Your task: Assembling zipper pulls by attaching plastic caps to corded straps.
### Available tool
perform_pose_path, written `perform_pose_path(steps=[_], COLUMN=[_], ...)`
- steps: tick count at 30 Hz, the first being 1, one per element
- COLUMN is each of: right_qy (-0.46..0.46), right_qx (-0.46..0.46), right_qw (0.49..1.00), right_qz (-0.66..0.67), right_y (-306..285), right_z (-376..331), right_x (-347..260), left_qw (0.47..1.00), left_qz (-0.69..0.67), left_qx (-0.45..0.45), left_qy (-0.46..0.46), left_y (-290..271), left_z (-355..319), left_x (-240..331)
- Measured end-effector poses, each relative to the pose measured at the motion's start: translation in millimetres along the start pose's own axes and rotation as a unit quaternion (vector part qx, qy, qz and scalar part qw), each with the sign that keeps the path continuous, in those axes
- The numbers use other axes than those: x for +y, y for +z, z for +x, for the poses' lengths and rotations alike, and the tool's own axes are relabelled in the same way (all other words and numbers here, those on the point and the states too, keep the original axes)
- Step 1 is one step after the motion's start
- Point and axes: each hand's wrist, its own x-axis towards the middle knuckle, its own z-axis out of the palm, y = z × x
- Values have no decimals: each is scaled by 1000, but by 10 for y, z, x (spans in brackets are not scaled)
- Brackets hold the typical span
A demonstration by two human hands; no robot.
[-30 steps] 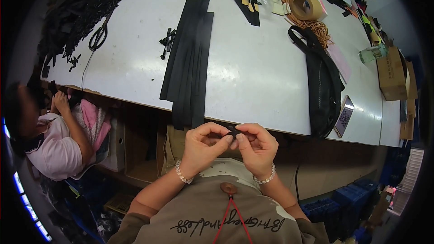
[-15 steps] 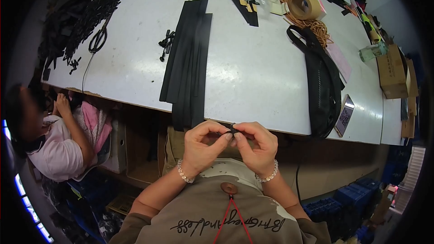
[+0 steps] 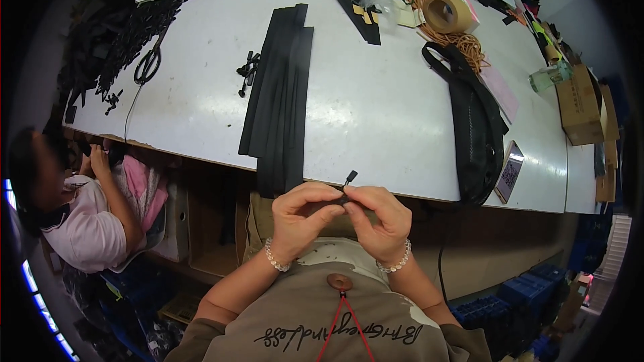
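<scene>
In front of my body, at the table's near edge, my left hand (image 3: 298, 218) and my right hand (image 3: 381, 221) meet at the fingertips. Both pinch a small black piece (image 3: 351, 177) that looks like a zipper pull; its short tab sticks up past the fingers, and the rest is hidden between them. Just beyond my left hand, a stack of long flat black strips (image 3: 278, 94) lies lengthwise, its near end at the table edge. Several similar small black pieces (image 3: 247, 72) lie left of the strips.
A black bag (image 3: 475, 127) and a phone (image 3: 509, 171) lie at the right. Scissors (image 3: 147, 65) and a black heap (image 3: 127, 33) are on the left. Farther back are a tape roll (image 3: 448, 13) and orange cord (image 3: 466, 45). Another person (image 3: 94, 221) sits at the left.
The black piece's tab now stands up above my fingertips; before, the piece was mostly covered by them. My hands stay in nearly the same place. The view has shifted slightly.
</scene>
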Motion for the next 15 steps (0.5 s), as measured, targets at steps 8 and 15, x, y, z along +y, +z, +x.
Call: perform_pose_path(steps=[8, 15], right_qy=[91, 110], right_qx=[-24, -53], right_qw=[988, 984], right_qz=[119, 130], right_y=[-14, -14], right_z=[-59, -76], right_x=[93, 78], left_qw=[995, 999], left_qz=[13, 27], left_qx=[-45, -23], left_qy=[92, 23], left_y=[-103, -121], left_z=[51, -1], left_x=[-67, -63])
